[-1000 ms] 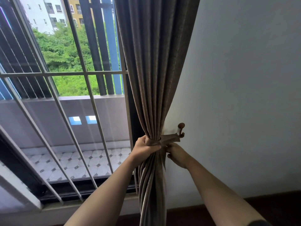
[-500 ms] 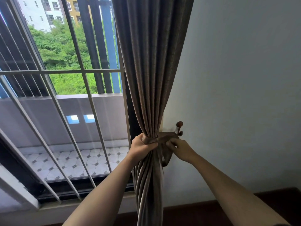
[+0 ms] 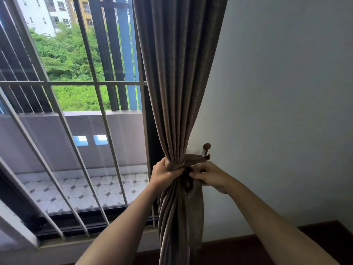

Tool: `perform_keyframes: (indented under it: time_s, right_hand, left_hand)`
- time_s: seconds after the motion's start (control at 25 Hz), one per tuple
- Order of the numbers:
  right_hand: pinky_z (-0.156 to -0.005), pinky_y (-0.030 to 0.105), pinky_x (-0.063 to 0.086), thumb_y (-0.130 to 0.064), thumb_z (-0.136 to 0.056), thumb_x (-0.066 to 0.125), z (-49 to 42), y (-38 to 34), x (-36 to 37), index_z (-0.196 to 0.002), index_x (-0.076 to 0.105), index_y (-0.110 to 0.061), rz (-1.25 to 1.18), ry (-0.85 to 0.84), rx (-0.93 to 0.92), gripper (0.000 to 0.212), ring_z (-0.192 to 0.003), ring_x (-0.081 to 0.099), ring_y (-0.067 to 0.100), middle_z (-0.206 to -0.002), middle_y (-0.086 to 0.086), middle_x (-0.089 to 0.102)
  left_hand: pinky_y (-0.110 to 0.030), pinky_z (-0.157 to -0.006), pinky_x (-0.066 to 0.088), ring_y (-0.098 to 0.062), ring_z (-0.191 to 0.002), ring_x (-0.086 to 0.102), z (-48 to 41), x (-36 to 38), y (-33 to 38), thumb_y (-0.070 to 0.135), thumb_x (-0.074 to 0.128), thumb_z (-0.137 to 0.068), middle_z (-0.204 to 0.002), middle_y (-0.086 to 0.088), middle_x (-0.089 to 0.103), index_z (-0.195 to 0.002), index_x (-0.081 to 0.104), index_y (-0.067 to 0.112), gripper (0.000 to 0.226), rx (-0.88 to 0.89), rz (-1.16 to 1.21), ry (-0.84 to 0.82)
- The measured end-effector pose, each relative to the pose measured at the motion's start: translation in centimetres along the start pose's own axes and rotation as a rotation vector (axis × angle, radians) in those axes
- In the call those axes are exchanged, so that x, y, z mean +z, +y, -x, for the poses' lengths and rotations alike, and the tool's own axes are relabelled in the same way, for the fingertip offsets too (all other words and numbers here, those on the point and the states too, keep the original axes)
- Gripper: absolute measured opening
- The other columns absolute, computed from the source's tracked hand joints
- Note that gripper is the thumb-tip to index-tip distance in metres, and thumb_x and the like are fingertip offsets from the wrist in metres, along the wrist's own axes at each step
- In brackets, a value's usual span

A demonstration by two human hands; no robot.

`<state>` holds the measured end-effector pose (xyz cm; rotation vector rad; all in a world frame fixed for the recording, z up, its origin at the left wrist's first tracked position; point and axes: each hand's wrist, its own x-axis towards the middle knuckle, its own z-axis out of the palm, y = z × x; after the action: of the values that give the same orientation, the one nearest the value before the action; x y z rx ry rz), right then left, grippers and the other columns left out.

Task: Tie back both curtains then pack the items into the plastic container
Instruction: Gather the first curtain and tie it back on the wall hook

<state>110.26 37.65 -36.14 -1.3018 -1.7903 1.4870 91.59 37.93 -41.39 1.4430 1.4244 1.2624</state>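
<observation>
A grey-brown curtain (image 3: 177,83) hangs gathered at the window's right edge. A matching fabric tieback (image 3: 192,160) wraps its narrowest part and runs to a brown wall hook (image 3: 206,150). My left hand (image 3: 165,174) is closed around the gathered curtain just below the band. My right hand (image 3: 209,175) pinches the tieback's loose end beside the curtain, below the hook; that end hangs down behind my fingers. The other curtain and the plastic container are out of view.
White window bars (image 3: 80,119) cover the glass on the left, with a tiled balcony beyond. A pale wall (image 3: 277,111) fills the right side. A dark skirting strip (image 3: 315,234) runs along its base.
My right hand has moved from under the hook to the tieback's loose end, which now hangs down beside the curtain. My left hand keeps its grip on the gathered curtain.
</observation>
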Motion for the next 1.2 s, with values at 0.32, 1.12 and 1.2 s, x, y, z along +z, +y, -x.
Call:
perform_keyframes:
  time_s: [0.32,1.12,1.2]
  right_hand:
    - [-0.070,0.025,0.056,-0.003,-0.090,0.053,-1.7,-1.4,3.0,-0.098,0.066,-0.001,-0.259,0.070,0.052,0.016,-0.076,0.068,0.013,-0.085,0.008,0.069]
    - [-0.056,0.016,0.056,0.001,-0.087,0.056,-2.3,-5.8,6.1,-0.095,0.063,0.002,-0.210,0.216,0.181,0.011,-0.068,0.064,0.013,-0.080,0.010,0.065]
    - [-0.060,0.018,0.056,0.000,-0.087,0.057,-2.3,-5.4,6.4,-0.098,0.062,0.000,-0.215,0.251,0.181,0.012,-0.072,0.065,0.013,-0.085,0.010,0.065]
  left_hand:
    - [-0.046,-0.085,0.055,-0.018,-0.096,0.066,0.3,-2.0,-0.6,0.033,0.075,-0.056,-0.100,0.000,0.070,-0.105,0.058,0.026,0.052,0.011,0.006,-0.014]
    - [-0.038,-0.089,0.048,-0.028,-0.113,0.048,6.8,-1.4,0.0,0.048,0.063,-0.076,-0.131,-0.012,0.042,-0.097,0.058,0.006,0.047,0.084,-0.639,0.176]
    - [-0.029,-0.088,0.044,-0.030,-0.111,0.053,6.4,-2.0,0.3,0.026,0.060,-0.084,-0.130,-0.014,0.049,-0.098,0.061,0.002,0.028,0.109,-0.556,0.172]
